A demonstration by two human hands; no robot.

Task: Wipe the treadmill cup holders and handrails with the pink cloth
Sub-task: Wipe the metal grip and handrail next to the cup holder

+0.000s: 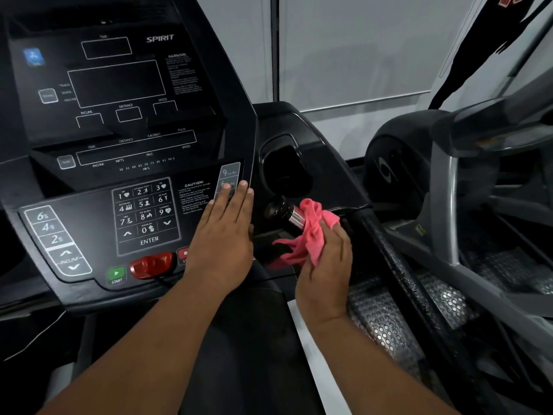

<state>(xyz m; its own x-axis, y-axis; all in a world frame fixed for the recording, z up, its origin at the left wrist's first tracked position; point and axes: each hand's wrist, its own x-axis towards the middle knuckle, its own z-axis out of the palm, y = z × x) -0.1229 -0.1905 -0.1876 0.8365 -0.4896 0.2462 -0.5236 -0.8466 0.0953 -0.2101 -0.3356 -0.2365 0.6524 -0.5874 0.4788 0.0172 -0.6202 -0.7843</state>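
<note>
The pink cloth (308, 235) is bunched in my right hand (324, 271) and wrapped around the short front handrail grip (282, 212), a black stub with a silver pulse sensor band. My left hand (223, 235) lies flat, fingers together, on the right edge of the console panel (149, 211), empty. Behind the grip, the right cup holder (284, 167) is a deep black recess in the treadmill's side wing. The long right handrail (389, 253) runs back toward me beside my right hand.
The dark display (116, 85) fills the upper left, with a red stop knob (152, 265) and green start button (116, 275) below. A neighbouring machine (454, 181) with perforated metal footplates (389, 319) stands close on the right. A grey wall is behind.
</note>
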